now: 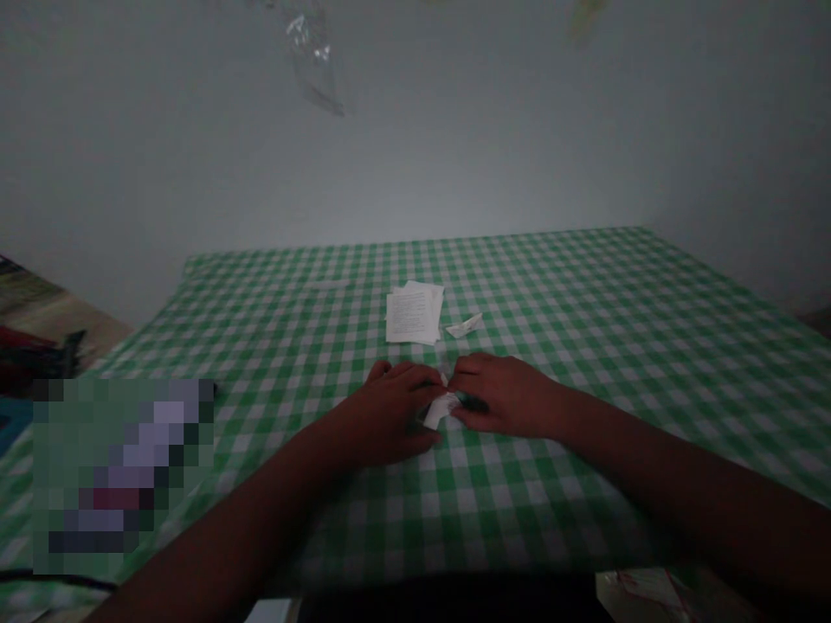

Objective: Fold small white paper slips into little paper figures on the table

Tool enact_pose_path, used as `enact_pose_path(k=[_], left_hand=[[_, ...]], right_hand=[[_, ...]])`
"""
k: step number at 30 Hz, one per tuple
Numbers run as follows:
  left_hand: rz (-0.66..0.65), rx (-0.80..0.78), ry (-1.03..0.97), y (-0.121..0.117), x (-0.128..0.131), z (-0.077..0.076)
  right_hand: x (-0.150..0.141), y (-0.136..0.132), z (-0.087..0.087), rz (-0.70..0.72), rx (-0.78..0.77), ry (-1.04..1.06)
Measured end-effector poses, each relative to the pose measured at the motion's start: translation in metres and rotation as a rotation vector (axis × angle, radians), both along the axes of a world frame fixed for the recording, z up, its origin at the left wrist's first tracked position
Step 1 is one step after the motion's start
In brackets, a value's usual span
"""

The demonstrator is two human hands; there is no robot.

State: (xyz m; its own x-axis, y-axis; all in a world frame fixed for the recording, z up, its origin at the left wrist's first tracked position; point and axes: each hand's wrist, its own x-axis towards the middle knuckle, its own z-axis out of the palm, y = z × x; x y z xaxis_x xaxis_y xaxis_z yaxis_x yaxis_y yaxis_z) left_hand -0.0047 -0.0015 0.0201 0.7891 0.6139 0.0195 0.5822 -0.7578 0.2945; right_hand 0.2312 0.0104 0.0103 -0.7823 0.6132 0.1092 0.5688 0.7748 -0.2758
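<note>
A small piece of white paper (pixel 440 410) lies between my two hands on the checked cloth, partly covered by fingers. My left hand (pixel 399 407) reaches in from the left, its fingertips closed on the paper's upper edge and its thumb lower down. From the right, my right hand (pixel 497 394) grips the same paper with bent fingers; their tips meet those of the left. Just beyond the hands lies a stack of printed paper sheets (pixel 410 316), loosely squared. Beside it on the right rests a small folded paper boat (pixel 464 326).
A green and white checked tablecloth (pixel 584 303) covers the table, which reaches back to a pale wall (pixel 454 130). A blurred-out object (pixel 136 467) lies at the left, near a black cable (pixel 58 578). A clear plastic bag (pixel 315 56) hangs on the wall.
</note>
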Motion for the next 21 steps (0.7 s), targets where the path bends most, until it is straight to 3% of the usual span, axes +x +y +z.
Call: enact_pose_path(k=[6, 12, 21], left_hand=[[0.006, -0.004, -0.019, -0.001, 0.001, 0.003], [0.081, -0.103, -0.089, 0.001, -0.001, -0.004], [0.081, -0.076, -0.057, 0.002, 0.000, -0.001]], right_hand=[[-0.001, 0.000, -0.006, 0.041, 0.033, 0.061], [-0.005, -0.003, -0.006, 0.152, 0.059, 0.047], [-0.010, -0.008, -0.003, 0.082, 0.180, -0.079]])
